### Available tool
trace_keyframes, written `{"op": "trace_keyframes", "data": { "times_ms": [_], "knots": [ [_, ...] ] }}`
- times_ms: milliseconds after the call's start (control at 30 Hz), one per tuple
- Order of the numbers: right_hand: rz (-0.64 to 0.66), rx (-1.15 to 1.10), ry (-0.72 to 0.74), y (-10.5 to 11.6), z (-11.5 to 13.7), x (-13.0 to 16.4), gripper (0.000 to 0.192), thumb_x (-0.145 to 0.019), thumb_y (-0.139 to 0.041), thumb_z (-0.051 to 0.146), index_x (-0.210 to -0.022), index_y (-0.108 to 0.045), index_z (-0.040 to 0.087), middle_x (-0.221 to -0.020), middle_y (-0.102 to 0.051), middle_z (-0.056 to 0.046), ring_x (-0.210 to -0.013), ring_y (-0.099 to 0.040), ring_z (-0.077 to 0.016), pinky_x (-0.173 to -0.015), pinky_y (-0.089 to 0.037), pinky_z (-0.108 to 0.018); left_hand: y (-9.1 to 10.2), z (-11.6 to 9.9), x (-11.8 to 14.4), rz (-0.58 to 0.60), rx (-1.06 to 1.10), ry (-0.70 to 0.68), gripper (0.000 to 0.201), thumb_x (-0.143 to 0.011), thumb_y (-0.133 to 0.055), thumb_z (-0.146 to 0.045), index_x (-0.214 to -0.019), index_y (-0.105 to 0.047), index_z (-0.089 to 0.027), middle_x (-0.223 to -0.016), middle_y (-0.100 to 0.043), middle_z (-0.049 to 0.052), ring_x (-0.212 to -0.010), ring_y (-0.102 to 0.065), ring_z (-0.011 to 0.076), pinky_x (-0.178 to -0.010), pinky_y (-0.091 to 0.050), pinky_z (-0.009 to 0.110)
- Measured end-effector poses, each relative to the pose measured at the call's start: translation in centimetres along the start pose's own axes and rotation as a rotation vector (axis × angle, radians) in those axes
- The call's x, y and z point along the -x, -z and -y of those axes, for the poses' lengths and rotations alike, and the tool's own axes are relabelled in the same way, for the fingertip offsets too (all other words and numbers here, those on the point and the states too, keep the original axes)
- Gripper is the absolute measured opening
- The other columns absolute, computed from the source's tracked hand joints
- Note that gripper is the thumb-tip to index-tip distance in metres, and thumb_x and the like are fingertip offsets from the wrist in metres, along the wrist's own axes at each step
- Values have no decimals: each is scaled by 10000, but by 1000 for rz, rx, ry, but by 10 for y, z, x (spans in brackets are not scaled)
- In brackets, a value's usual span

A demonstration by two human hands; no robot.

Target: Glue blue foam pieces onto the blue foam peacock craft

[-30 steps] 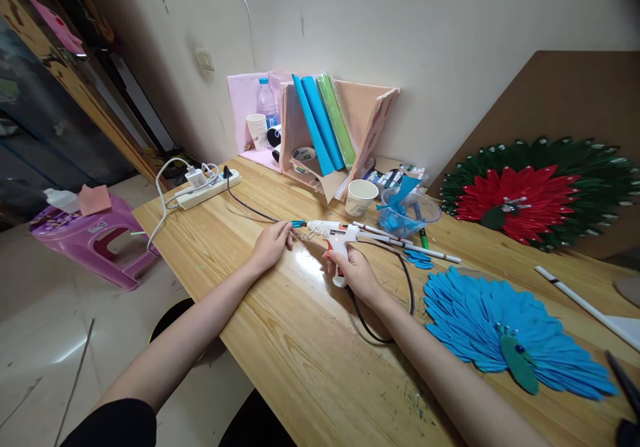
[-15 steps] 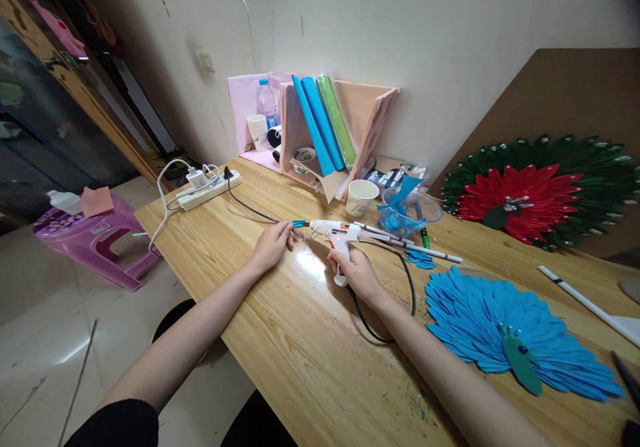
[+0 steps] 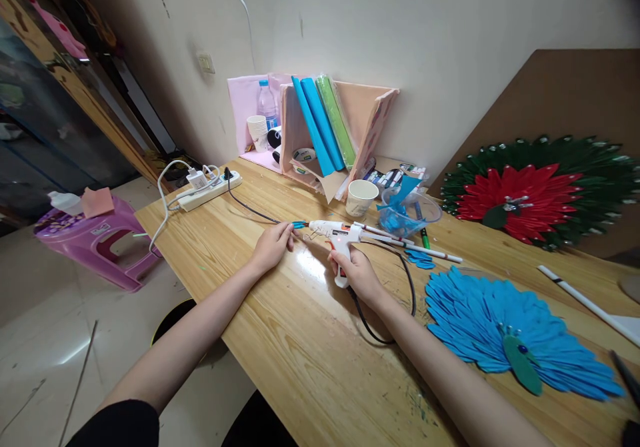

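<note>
We see the right hand (image 3: 356, 272) wrapped round the grip of the white glue gun (image 3: 334, 232), which stands on the wooden bench (image 3: 280, 340) w/ its nozzle pointing left. The left hand (image 3: 270, 245) is pinched shut on a small blue strip (image 3: 299, 224) — fingertips at one end, the other end just at the nozzle tip, so strip and gun meet roughly mid-bench. The gun's black cord (image 3: 395, 313) loops behind the right wrist; another black run crosses the bench toward the white power strip (image 3: 209, 189) near the far left corner. Just beyond the gun we see a paper cup (image 3: 361, 197), a clear bowl (image 3: 411, 212) w/ blue scraps inside, and a few pens (image 3: 410, 245) lying flat beside it. To the right lies a blue fan-shaped peacock (image 3: 505, 330), flat on the bench, well apart from both hands; a red and green peacock (image 3: 535, 190) leans on a brown board (image 3: 575, 93) behind it. At the wall — a pink cardboard organizer (image 3: 350, 120) holding blue and green rolls, a water bottle (image 3: 267, 103) and stacked cups to its left. A purple stool (image 3: 100, 240) stands on the floor, left of the bench.
</note>
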State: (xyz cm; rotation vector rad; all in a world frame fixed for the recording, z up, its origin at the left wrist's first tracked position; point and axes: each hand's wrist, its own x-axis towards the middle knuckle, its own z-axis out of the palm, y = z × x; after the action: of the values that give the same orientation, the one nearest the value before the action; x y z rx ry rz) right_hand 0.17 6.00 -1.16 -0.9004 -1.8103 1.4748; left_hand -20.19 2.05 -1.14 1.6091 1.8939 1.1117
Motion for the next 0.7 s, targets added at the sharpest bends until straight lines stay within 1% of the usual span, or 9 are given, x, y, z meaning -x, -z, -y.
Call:
{"op": "trace_keyframes", "data": {
  "times_ms": [167,367,533,700],
  "knots": [
    [-9,17,-15,-1,-3,-1,292,-786,-453,433,-652,-499,178,-547,-489,21,-530,-464,-129,-552,-375,-258,0,-2,1,12,-30,-14,373,-916,-329,-406,-830,-621,-190,-577,-587,-18,-603,-552,134,-630,-401,237],
    [-28,45,-16,-1,-1,-2,314,-779,-444,450,-617,-487,183,-546,-496,9,-541,-478,-135,-569,-383,-265,1,-2,1,14,-50,-10,372,-919,-313,-410,-879,-617,-198,-582,-587,-19,-579,-541,129,-590,-387,227],
    [-36,31,-9,0,-1,-1,304,-781,-448,441,-632,-499,181,-540,-504,8,-529,-477,-133,-559,-387,-260,1,-2,1,13,-69,-11,377,-918,-310,-407,-881,-621,-196,-584,-588,-14,-611,-558,139,-628,-399,236],
    [-24,65,-9,-1,-2,-1,313,-786,-442,442,-616,-494,185,-559,-513,4,-553,-489,-141,-589,-391,-269,1,-2,1,28,-87,-26,381,-918,-311,-408,-867,-627,-202,-584,-593,-21,-620,-561,139,-652,-401,236]
  ]
}}
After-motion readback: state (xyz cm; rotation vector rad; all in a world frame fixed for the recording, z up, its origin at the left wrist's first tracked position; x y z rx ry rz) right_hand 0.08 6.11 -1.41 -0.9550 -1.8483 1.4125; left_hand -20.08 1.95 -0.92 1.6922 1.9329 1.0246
